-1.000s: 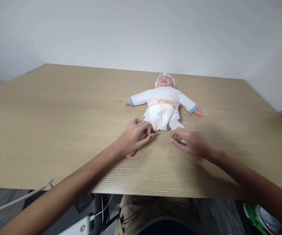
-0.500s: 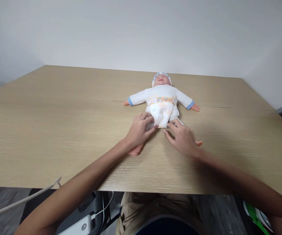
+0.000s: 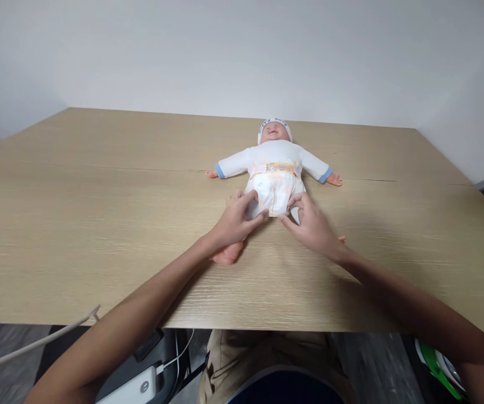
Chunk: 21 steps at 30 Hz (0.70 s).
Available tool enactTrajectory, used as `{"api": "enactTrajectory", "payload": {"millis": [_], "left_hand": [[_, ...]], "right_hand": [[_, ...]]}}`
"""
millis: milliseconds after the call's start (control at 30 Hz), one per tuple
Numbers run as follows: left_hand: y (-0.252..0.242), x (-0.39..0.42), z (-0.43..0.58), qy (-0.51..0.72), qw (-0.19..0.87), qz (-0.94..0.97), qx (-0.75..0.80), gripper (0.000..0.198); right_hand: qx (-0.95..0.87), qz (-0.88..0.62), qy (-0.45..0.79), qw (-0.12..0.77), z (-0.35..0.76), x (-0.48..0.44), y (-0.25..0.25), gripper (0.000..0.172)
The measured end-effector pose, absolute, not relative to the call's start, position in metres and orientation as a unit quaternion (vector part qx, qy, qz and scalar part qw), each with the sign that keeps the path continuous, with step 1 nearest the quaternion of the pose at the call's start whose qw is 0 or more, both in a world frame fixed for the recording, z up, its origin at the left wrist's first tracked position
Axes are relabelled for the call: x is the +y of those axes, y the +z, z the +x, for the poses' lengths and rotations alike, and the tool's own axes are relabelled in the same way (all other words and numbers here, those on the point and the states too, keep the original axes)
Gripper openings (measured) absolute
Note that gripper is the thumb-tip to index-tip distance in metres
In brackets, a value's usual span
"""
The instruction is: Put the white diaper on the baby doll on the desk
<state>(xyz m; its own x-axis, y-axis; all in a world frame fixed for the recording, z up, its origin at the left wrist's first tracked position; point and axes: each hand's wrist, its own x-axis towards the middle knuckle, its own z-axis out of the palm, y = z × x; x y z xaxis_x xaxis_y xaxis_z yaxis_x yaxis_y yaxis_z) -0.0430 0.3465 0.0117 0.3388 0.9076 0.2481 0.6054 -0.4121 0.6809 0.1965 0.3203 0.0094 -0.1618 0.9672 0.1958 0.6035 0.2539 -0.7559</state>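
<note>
A baby doll (image 3: 275, 154) in a white top and white cap lies on its back on the wooden table (image 3: 98, 224), arms spread. It wears a white diaper (image 3: 274, 191) with an orange printed waistband. My left hand (image 3: 235, 221) pinches the diaper's lower left edge over the doll's leg. My right hand (image 3: 313, 227) pinches the diaper's lower right edge. The doll's bare foot (image 3: 226, 255) shows under my left wrist; its other leg is mostly hidden by my right hand.
White cables (image 3: 31, 345) and a white charger (image 3: 134, 387) hang below the table's near edge at left. A green and white object (image 3: 439, 370) sits low at the right. A plain white wall stands behind the table.
Both hands moved forward from the doll's legs up to the bottom edge of the diaper and closed their fingers on it. The doll has stayed flat.
</note>
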Motion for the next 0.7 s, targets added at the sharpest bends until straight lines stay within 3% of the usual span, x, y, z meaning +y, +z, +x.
{"api": "enactTrajectory", "payload": {"millis": [133, 267, 467, 700], "left_hand": [[0.006, 0.339, -0.044, 0.39, 0.344, 0.7, 0.489, 0.041], [0.005, 0.331, -0.044, 0.412, 0.398, 0.653, 0.496, 0.054], [0.02, 0.342, -0.044, 0.355, 0.44, 0.643, 0.517, 0.045], [0.028, 0.359, -0.047, 0.339, 0.621, 0.538, 0.458, 0.061]], "right_hand": [[-0.654, -0.572, 0.282, 0.408, 0.204, 0.321, 0.007, 0.042], [-0.654, -0.597, 0.251, 0.392, 0.212, 0.316, 0.009, 0.034], [-0.703, -0.568, 0.237, 0.355, 0.205, 0.321, 0.016, 0.027], [-0.687, -0.566, 0.301, 0.343, 0.202, 0.33, 0.018, 0.043]]}}
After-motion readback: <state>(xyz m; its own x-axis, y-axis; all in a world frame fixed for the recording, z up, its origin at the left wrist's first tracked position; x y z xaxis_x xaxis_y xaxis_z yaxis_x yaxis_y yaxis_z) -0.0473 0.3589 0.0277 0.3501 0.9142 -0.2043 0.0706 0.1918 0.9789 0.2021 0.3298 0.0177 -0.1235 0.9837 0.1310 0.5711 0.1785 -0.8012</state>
